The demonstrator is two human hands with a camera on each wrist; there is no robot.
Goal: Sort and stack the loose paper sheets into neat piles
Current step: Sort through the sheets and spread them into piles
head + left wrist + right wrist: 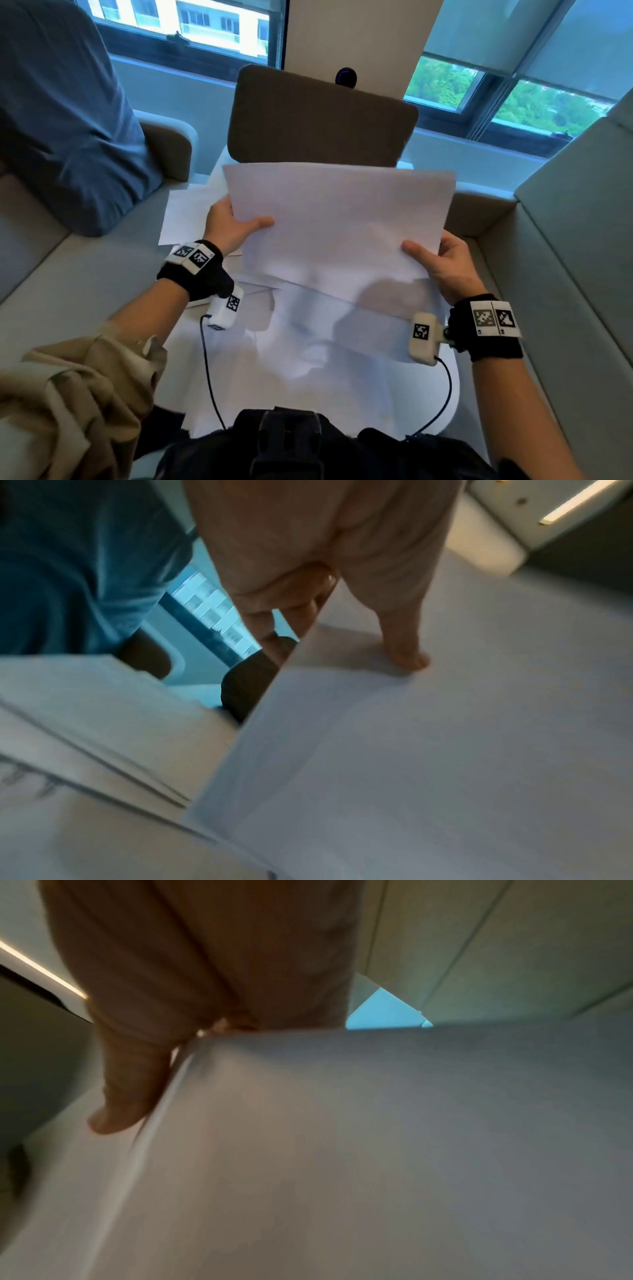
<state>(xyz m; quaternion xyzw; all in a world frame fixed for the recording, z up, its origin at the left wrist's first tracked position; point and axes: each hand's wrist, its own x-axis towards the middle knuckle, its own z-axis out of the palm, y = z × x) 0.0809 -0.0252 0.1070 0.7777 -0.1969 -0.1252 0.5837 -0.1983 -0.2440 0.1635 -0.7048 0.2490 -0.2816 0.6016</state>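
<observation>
Left hand (228, 226) and right hand (445, 262) are raised side by side, thumbs on top, fingers curled beneath.
</observation>
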